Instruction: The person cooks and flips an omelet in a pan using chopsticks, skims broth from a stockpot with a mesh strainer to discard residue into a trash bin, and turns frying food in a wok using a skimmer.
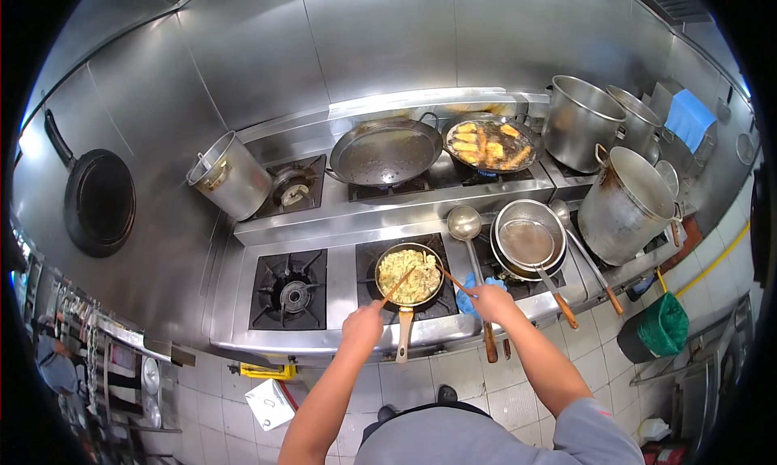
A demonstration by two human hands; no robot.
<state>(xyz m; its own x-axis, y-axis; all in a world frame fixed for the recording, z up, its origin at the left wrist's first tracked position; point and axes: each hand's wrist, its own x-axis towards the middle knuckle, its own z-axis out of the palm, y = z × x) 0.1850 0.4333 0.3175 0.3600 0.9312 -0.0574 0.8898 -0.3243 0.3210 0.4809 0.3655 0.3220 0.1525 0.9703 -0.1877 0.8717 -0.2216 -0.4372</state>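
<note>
A frying pan (pixel 404 335) sits on the front middle burner, its pale handle toward me. Chunky yellow food (pixel 407 275), like scrambled egg, fills it. My left hand (pixel 363 327) is closed round a thin wooden utensil (pixel 396 287), whose far end reaches into the food from the left. From the right, my right hand (pixel 492 303) grips a second wooden utensil (pixel 456 280), its tip at the pan's right edge. Whether the utensils are spoons or spatulas cannot be made out. Beside my right hand lie a blue cloth (pixel 468 301) and a long-handled ladle (pixel 464 224).
Golden pieces fry in a rear pan (pixel 491 144), next to a wide dark pan (pixel 386 153). Strainers (pixel 530 232) rest on the front right burner. Tall pots (pixel 584 125) stand at right, another pot (pixel 235 178) leans at left. A green-lined bin (pixel 654 327) is on the floor.
</note>
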